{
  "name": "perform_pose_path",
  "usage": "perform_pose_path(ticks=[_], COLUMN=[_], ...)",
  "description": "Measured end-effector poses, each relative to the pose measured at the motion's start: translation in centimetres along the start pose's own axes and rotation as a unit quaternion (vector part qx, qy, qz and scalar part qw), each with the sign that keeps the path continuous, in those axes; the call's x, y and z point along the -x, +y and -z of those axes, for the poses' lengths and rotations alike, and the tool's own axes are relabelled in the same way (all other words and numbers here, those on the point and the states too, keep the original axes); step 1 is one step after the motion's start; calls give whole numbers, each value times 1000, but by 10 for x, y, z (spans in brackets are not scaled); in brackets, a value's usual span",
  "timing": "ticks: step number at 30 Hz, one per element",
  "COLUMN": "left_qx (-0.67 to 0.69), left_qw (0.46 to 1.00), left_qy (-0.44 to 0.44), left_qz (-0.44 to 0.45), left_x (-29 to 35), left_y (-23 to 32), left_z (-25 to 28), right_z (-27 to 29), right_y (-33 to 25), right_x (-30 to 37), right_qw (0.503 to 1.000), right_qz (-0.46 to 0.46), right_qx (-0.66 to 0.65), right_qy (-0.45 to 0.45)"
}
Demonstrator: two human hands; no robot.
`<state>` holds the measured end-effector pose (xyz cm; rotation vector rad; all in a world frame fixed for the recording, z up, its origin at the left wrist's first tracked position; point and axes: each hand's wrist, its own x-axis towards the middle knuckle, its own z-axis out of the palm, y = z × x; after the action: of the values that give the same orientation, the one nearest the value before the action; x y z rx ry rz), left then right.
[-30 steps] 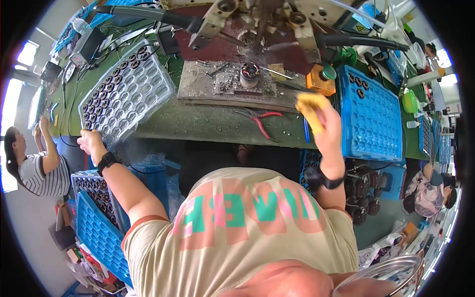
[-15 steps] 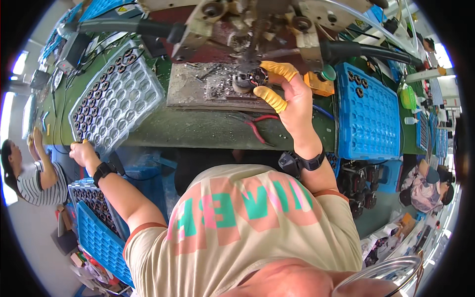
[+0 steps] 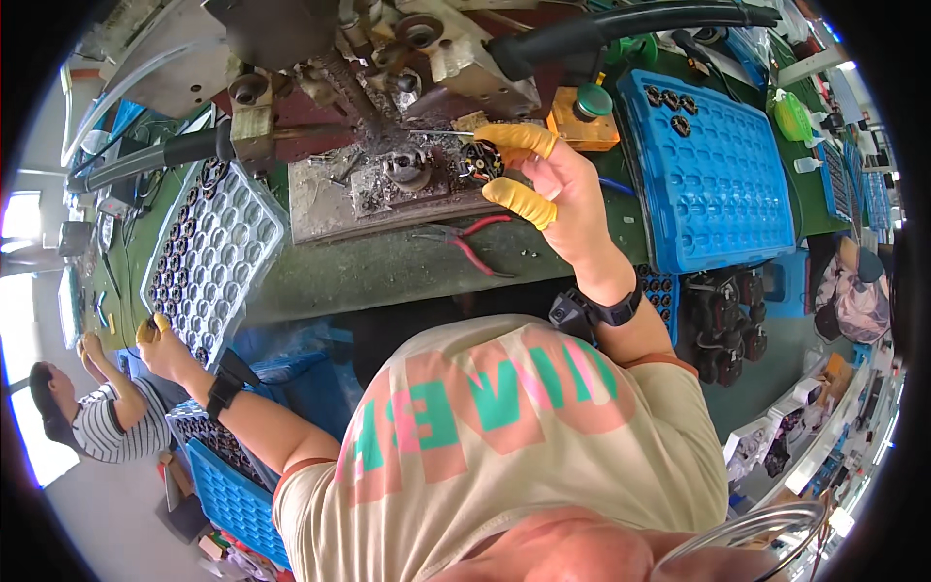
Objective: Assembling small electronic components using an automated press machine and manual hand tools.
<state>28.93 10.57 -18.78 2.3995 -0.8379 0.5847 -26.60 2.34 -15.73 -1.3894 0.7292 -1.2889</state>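
Between yellow-covered thumb and fingers, my right hand (image 3: 558,189) grips a small round black part (image 3: 480,161) with metal bits on it. It is just right of the round metal fixture (image 3: 405,169) on the machine's base plate (image 3: 315,209), apart from it. My left hand (image 3: 171,355), its fingertips also in yellow covers, is closed in a pinch beside the near end of a clear plastic tray (image 3: 233,242). Something dark shows at those fingertips, too small to name. Similar round black parts fill the left side of that tray.
Red-handled pliers (image 3: 470,247) lie on the green bench before the plate. At right sit an orange box (image 3: 582,121) and a blue tray (image 3: 727,179) with several round parts. Machine arms hang overhead. Another person (image 3: 107,417) works at far left.
The round black part has come off the fixture toward the right in my right hand. My left hand has drawn back from the clear tray's near edge. The whole view has turned.
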Motion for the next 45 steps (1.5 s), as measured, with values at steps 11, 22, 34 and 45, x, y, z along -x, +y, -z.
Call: perform_pose_path(ticks=[11, 22, 34, 45], left_qx=[490, 565, 505, 533], left_qw=[776, 709, 733, 712], left_qy=[-340, -317, -289, -334], left_qz=[-205, -279, -353, -313], left_x=[147, 188, 184, 177], left_y=[251, 298, 302, 287], left_z=[44, 32, 37, 44], right_z=[2, 23, 46, 55], right_y=[7, 0, 3, 22], right_x=[17, 41, 16, 10], right_qw=[999, 986, 829, 775], right_qz=[-5, 15, 168, 147], right_qx=[-13, 87, 485, 583], right_qy=[42, 141, 222, 194])
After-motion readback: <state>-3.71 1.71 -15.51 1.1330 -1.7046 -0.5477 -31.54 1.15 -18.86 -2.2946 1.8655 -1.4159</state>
